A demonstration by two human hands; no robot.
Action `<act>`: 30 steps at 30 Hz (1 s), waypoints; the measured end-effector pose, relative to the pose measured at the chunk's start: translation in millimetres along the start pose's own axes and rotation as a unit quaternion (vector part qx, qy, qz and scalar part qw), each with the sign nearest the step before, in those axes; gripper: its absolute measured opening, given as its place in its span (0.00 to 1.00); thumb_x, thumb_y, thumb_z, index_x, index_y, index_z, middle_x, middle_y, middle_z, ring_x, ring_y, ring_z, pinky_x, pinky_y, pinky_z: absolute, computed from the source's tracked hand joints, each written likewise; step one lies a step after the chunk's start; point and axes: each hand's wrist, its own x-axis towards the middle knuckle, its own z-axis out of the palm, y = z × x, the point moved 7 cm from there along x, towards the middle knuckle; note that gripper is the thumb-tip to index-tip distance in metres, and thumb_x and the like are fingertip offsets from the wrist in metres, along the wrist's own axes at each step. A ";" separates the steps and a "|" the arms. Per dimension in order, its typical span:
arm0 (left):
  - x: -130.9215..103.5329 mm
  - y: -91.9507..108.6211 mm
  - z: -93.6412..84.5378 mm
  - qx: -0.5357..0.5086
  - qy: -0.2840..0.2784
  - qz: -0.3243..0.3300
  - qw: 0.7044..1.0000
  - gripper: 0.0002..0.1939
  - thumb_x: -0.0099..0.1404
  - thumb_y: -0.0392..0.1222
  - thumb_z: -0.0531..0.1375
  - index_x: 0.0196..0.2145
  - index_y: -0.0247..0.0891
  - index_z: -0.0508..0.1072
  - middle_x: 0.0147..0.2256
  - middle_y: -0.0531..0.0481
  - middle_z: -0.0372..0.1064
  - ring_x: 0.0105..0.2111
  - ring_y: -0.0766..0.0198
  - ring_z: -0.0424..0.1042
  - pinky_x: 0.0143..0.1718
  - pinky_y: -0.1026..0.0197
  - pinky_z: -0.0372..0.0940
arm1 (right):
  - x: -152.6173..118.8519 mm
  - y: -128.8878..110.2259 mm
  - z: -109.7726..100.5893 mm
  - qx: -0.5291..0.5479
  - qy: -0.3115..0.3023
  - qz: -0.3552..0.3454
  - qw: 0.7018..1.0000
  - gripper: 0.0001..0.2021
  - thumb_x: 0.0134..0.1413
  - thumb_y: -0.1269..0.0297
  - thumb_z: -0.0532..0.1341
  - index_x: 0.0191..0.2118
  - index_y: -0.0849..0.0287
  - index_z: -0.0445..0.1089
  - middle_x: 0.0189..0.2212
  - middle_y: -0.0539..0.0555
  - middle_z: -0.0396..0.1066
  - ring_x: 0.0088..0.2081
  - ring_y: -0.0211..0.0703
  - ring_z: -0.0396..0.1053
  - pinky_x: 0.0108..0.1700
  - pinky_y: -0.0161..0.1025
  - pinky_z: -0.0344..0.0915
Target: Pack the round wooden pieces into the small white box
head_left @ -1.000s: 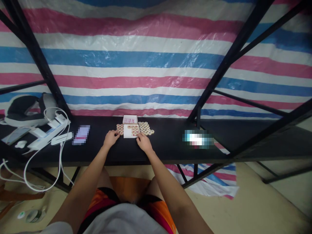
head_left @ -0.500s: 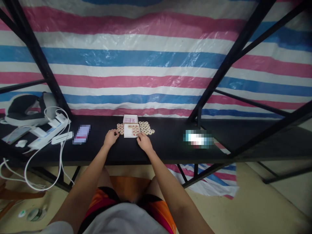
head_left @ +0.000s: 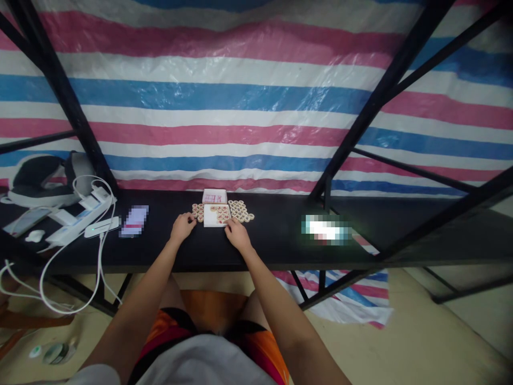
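Note:
A shallow white box [head_left: 210,220] sits on the black desk in front of me, with several round xiangqi pieces [head_left: 223,215] inside, mostly toward its right side. My left hand [head_left: 183,228] rests left of the box, fingers curled together at the edge of a group of red-marked pieces [head_left: 197,207]. My right hand [head_left: 238,235] is at the box's lower right corner, its fingertips bent over the rim beside the pieces. Whatever either hand pinches is too small to make out. Dark-marked pieces [head_left: 239,209] lie in a cluster right of the box.
Behind the box stands its lid [head_left: 215,196]. To the left are a blurred phone [head_left: 134,221], a white power strip [head_left: 80,222] with cables and a neck pillow [head_left: 48,179]. A glowing blurred screen [head_left: 325,229] lies right. Black frame bars [head_left: 360,117] flank the desk before a striped sheet [head_left: 216,96].

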 end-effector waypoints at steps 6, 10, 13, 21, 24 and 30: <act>-1.3 1.4 -1.1 0.014 -0.002 -0.003 1.000 0.05 0.59 0.41 0.56 0.28 0.40 0.69 0.30 0.49 0.70 0.35 0.61 0.66 0.36 0.61 0.59 | -0.3 -0.2 -0.4 -0.003 -0.002 0.002 1.000 0.14 0.58 0.70 0.51 0.45 0.58 0.69 0.44 0.56 0.67 0.44 0.42 0.66 0.47 0.34 0.60; -1.7 2.2 -1.1 0.009 0.002 0.007 1.000 0.05 0.59 0.41 0.55 0.28 0.40 0.68 0.31 0.50 0.70 0.35 0.61 0.66 0.37 0.61 0.59 | -0.1 0.4 0.0 -0.003 -0.002 0.001 1.000 0.14 0.58 0.70 0.51 0.45 0.58 0.69 0.45 0.57 0.67 0.44 0.42 0.66 0.47 0.35 0.60; -1.8 2.0 -1.0 0.007 0.000 0.004 1.000 0.05 0.59 0.41 0.56 0.27 0.40 0.68 0.31 0.50 0.70 0.35 0.60 0.66 0.37 0.61 0.59 | -0.1 0.9 0.9 0.000 -0.007 0.004 1.000 0.14 0.57 0.70 0.51 0.46 0.58 0.69 0.45 0.57 0.67 0.44 0.42 0.66 0.47 0.35 0.60; -2.8 3.8 -2.7 0.009 -0.003 0.004 1.000 0.05 0.59 0.42 0.55 0.27 0.40 0.69 0.31 0.49 0.70 0.35 0.60 0.66 0.37 0.61 0.59 | -0.6 0.6 0.4 0.000 -0.001 0.001 1.000 0.14 0.58 0.70 0.51 0.45 0.58 0.70 0.45 0.56 0.67 0.44 0.42 0.66 0.47 0.34 0.60; -3.1 4.0 -3.1 0.010 -0.005 0.000 1.000 0.05 0.59 0.41 0.55 0.28 0.40 0.69 0.32 0.49 0.70 0.36 0.60 0.66 0.37 0.61 0.59 | -0.5 0.9 1.0 0.003 0.001 -0.001 1.000 0.14 0.58 0.70 0.50 0.45 0.57 0.69 0.45 0.56 0.67 0.44 0.41 0.66 0.47 0.34 0.60; -1.6 2.6 -1.5 0.007 -0.008 -0.001 1.000 0.04 0.58 0.40 0.56 0.28 0.40 0.70 0.32 0.49 0.71 0.36 0.60 0.67 0.37 0.61 0.59 | -0.3 1.1 2.3 0.004 -0.005 -0.002 1.000 0.14 0.58 0.70 0.51 0.46 0.57 0.69 0.45 0.56 0.67 0.43 0.41 0.66 0.46 0.34 0.60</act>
